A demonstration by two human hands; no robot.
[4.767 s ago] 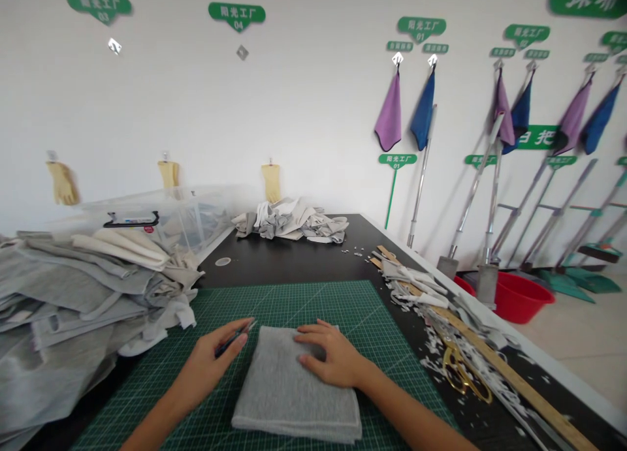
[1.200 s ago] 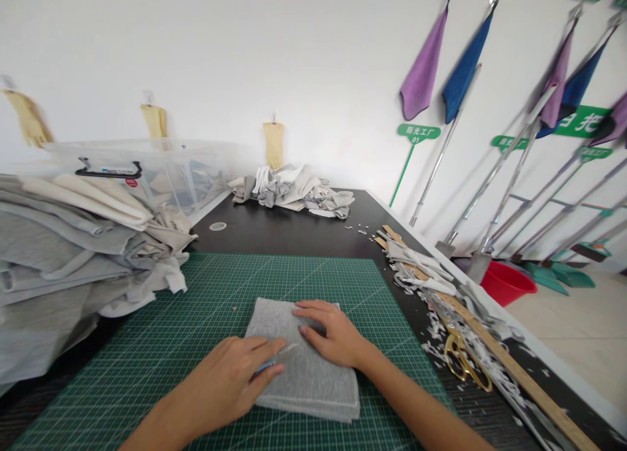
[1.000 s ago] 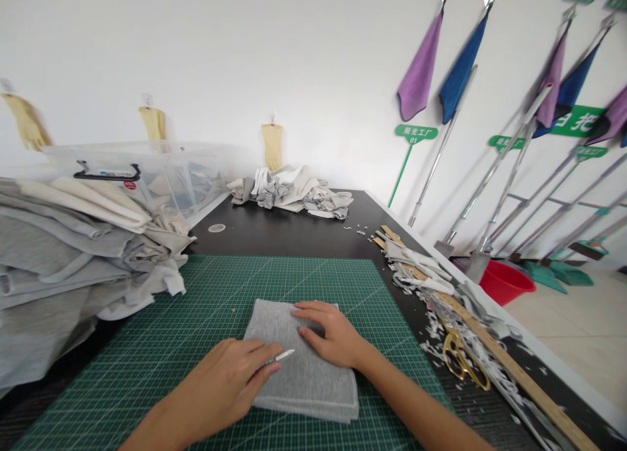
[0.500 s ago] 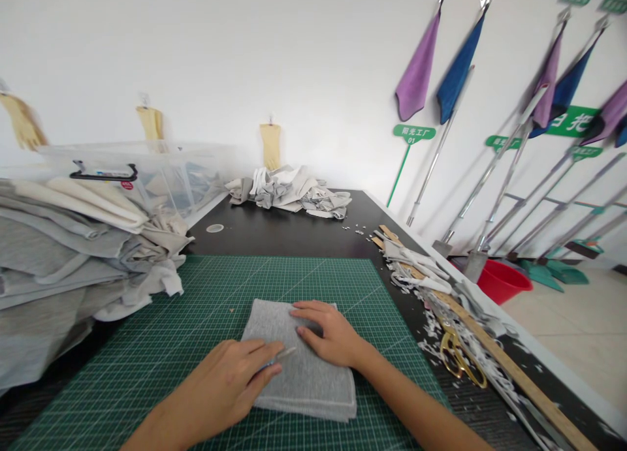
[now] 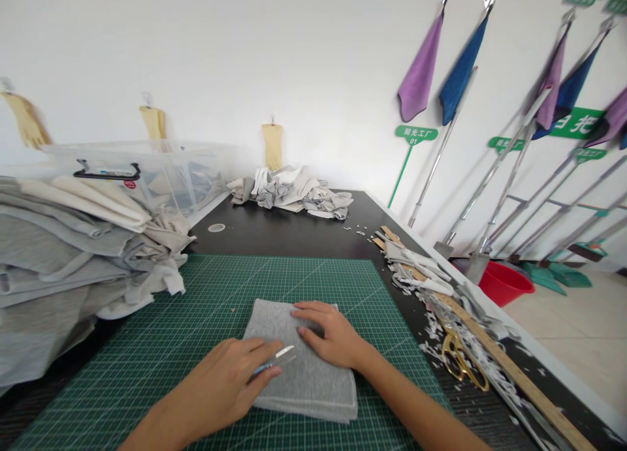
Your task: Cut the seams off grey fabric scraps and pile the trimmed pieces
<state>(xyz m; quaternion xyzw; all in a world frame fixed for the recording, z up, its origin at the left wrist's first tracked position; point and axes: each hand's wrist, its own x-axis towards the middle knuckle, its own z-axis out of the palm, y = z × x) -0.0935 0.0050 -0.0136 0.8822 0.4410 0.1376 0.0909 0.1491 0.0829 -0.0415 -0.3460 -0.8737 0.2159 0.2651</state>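
Observation:
A folded grey cloth (image 5: 304, 382) with stitched edges lies on the green cutting mat (image 5: 333, 278). My left hand (image 5: 238, 376) is closed around small thread snips (image 5: 283, 354) with a blue handle. Their two blades stand slightly apart, pointing right over the cloth; whether they touch it I cannot tell. On the cloth's right side rests my right hand (image 5: 328, 337), fingers spread and lying flat, holding nothing.
Grey and white fabric (image 5: 88, 255) is heaped at left before a clear plastic bin (image 5: 196, 177). More scraps (image 5: 298, 193) lie at the back. Along the right edge are a wooden ruler (image 5: 519, 369), gold-handled scissors (image 5: 460, 359) and trimmings (image 5: 416, 268).
The snips' blades have parted; a moment ago they looked closed together. Both hands and the cloth stay nearly in place, with only a slight shift of the whole view.

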